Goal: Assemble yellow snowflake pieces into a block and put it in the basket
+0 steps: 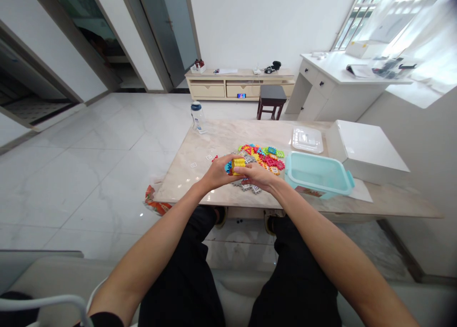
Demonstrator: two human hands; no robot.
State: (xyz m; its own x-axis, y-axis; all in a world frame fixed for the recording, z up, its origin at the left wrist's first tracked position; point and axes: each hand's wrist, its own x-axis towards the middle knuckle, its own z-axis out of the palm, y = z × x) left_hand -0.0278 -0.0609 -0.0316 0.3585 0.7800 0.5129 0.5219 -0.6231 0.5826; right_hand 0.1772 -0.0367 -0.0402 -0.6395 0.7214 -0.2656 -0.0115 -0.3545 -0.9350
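Note:
Between my two hands, above the table's near edge, is a small yellow stack of plastic building pieces point(238, 164). My left hand point(220, 171) curls around its left side, and my right hand point(256, 173) grips it from the right with thumb and fingers. A bit of blue shows beside the stack at my left fingers. Behind and under my hands lies a pile of colourful interlocking pieces point(273, 162) in red, yellow, green and blue. Several grey pieces point(255, 189) lie just below my right hand, partly hidden by it.
Right of the pile stands a turquoise plastic bin point(317, 192), with its clear lid point(307, 140) behind it. A white box point(371, 148) is farther right. A water bottle point(197, 118) stands at the table's far left corner. Small white squares point(193, 165) lie on the left side.

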